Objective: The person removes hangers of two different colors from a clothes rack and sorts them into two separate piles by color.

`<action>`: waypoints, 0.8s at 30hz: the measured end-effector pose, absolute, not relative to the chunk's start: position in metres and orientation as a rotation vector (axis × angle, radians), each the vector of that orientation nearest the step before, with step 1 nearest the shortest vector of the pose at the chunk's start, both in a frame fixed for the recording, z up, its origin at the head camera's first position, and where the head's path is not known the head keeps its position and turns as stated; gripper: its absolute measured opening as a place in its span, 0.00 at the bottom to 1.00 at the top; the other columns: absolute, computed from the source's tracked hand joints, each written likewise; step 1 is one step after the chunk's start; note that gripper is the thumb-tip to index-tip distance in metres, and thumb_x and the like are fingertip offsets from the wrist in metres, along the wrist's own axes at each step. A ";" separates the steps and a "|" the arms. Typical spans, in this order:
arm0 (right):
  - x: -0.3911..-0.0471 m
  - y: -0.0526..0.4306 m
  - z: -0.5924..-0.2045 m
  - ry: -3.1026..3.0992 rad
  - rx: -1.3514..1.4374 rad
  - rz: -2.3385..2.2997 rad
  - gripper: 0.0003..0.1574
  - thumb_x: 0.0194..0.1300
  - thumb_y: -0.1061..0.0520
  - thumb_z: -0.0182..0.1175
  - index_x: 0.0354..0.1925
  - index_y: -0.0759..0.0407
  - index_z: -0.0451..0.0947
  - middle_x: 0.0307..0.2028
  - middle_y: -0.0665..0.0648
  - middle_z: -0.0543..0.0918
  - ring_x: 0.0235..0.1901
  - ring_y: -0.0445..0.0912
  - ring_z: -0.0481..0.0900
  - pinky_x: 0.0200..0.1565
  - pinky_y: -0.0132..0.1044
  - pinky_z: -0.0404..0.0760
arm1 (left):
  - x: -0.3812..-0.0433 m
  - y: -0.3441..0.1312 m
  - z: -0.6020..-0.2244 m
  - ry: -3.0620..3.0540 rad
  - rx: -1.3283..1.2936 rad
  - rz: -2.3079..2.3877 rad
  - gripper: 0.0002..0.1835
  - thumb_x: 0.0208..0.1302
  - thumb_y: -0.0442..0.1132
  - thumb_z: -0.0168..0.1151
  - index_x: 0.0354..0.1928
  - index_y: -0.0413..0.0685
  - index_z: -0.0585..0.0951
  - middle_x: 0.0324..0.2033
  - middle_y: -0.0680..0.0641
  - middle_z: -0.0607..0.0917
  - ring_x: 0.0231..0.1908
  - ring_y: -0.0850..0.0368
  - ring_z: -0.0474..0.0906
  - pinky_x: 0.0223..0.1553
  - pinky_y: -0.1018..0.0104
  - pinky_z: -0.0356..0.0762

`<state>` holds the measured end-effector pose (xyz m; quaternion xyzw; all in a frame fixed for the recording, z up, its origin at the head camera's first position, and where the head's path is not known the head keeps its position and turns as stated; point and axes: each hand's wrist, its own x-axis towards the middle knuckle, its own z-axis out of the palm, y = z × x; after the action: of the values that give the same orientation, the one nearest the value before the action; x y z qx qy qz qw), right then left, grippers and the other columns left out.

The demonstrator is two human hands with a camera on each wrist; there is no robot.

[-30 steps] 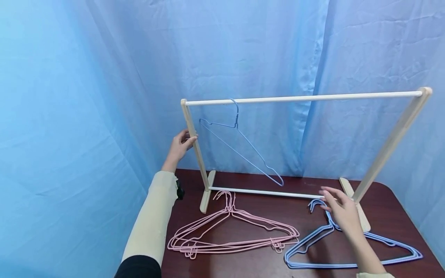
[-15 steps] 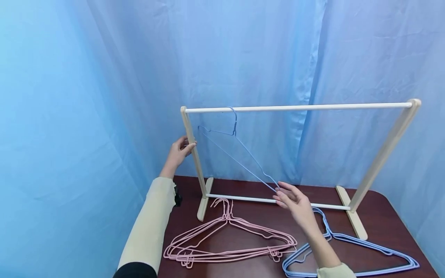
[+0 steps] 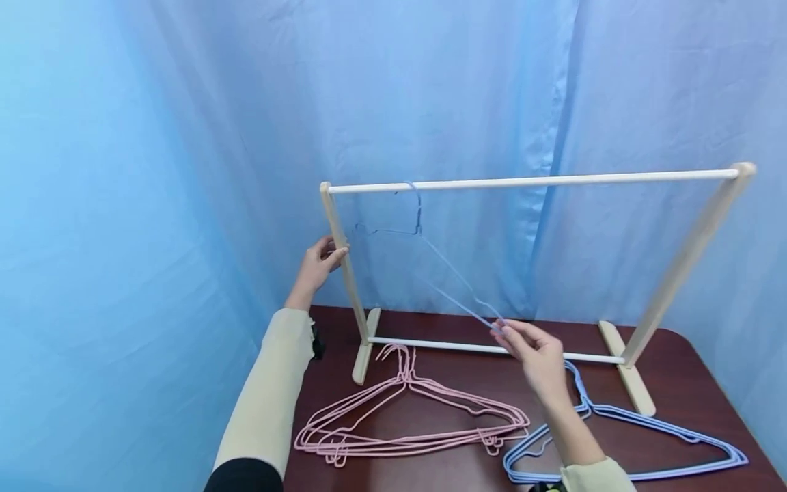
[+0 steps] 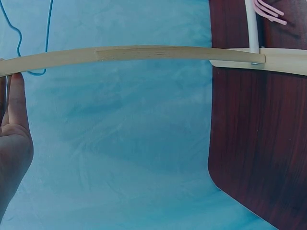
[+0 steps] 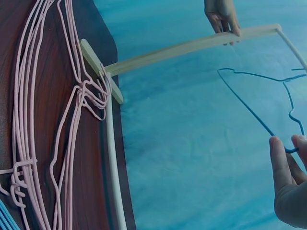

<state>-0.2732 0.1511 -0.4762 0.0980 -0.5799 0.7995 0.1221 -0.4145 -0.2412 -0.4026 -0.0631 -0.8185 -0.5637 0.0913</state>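
A blue wire hanger hangs by its hook from the white top rail of a wooden rack, towards the left end, and tilts down to the right. My right hand pinches its lower right corner between thumb and fingers; the right wrist view shows the fingertips at that corner of the hanger. At the rack's left post, my left hand grips the wood with thumb in front and fingers behind. In the left wrist view that hand is partly cut off by the frame edge.
On the dark wooden table in front of the rack lie several pink hangers, overlapping. Several blue hangers lie to their right, partly behind my right forearm. The rack's right post leans outward in view. A blue curtain hangs behind.
My right hand has moved left and up from above the blue hangers on the table to the hanging hanger's lower corner and pinched it. The left hand stays on the post.
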 end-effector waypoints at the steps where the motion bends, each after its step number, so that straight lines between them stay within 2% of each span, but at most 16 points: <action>1: -0.273 0.154 -0.474 -1.671 0.273 2.326 0.21 0.70 0.69 0.57 0.52 0.90 0.71 0.40 0.54 0.91 0.40 0.44 0.90 0.47 0.36 0.85 | -0.416 -0.239 -0.402 -2.427 -0.202 -1.676 0.27 0.73 0.48 0.58 0.69 0.45 0.71 0.58 0.35 0.79 0.62 0.40 0.76 0.65 0.50 0.76; 4: -0.270 0.161 -0.469 -1.637 0.208 2.303 0.19 0.69 0.69 0.58 0.51 0.87 0.74 0.39 0.54 0.91 0.39 0.45 0.90 0.46 0.36 0.85 | -0.419 -0.234 -0.400 -2.431 -0.221 -1.688 0.27 0.73 0.48 0.58 0.69 0.48 0.71 0.58 0.35 0.79 0.62 0.41 0.76 0.65 0.51 0.76; 10: -0.269 0.163 -0.460 -1.592 0.135 2.312 0.19 0.68 0.69 0.60 0.50 0.86 0.75 0.37 0.55 0.91 0.38 0.47 0.91 0.46 0.37 0.86 | -0.418 -0.238 -0.399 -2.418 -0.194 -1.700 0.26 0.73 0.46 0.58 0.69 0.47 0.71 0.59 0.35 0.79 0.62 0.40 0.76 0.66 0.51 0.76; 18: -0.254 0.175 -0.460 -1.498 0.167 2.372 0.14 0.68 0.70 0.59 0.49 0.79 0.80 0.39 0.59 0.91 0.40 0.49 0.90 0.47 0.38 0.85 | -0.411 -0.236 -0.406 -2.457 -0.169 -1.701 0.27 0.73 0.47 0.58 0.70 0.46 0.70 0.60 0.35 0.78 0.63 0.40 0.75 0.66 0.50 0.75; 24: -0.244 0.190 -0.457 -1.367 0.141 2.366 0.14 0.68 0.73 0.56 0.48 0.83 0.78 0.38 0.62 0.91 0.40 0.51 0.90 0.47 0.40 0.85 | -0.410 -0.225 -0.406 -2.454 -0.185 -1.720 0.26 0.73 0.47 0.58 0.69 0.47 0.71 0.59 0.35 0.78 0.62 0.41 0.76 0.66 0.52 0.76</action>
<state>-0.2441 0.1899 -0.4575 0.0505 -0.4894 0.8469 0.2016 -0.4101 -0.2250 -0.4062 -0.0613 -0.8152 -0.5717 0.0696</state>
